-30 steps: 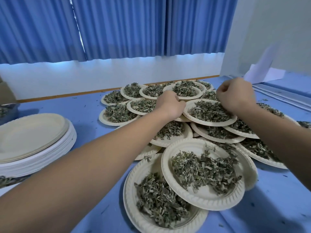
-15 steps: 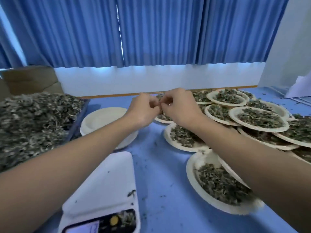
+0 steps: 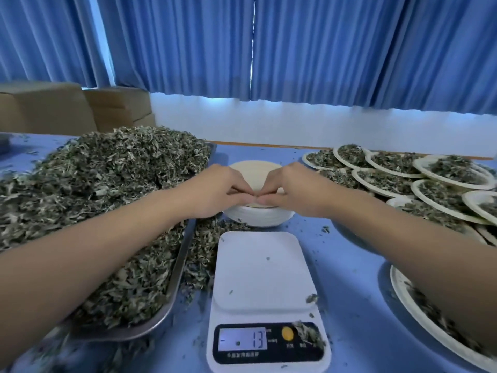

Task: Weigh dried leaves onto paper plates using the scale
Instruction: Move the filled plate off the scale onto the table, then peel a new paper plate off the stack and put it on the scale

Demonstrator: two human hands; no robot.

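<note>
Stack of empty paper plates (image 3: 258, 217), one, just behind the scale (image 3: 259, 267) at the centre of the counter (image 3: 349, 292). Left hand (image 3: 215, 189) and right hand (image 3: 294, 189): fingers bent, tips meeting, pinching the top plate (image 3: 252, 170) at its near rim. Risk: nested plates cling, so two may lift together and skew the weight. Scale, one, bare, reading 13. Tray (image 3: 183, 254) of dried leaves (image 3: 107, 184), one, on the left. Filled plates (image 3: 454, 170) on the right, at least nine.

Fingers (image 3: 234, 190) of both hands cover the near rim of the plate stack (image 3: 254, 170); button labels on the scale (image 3: 262, 275) are too small to read.
</note>
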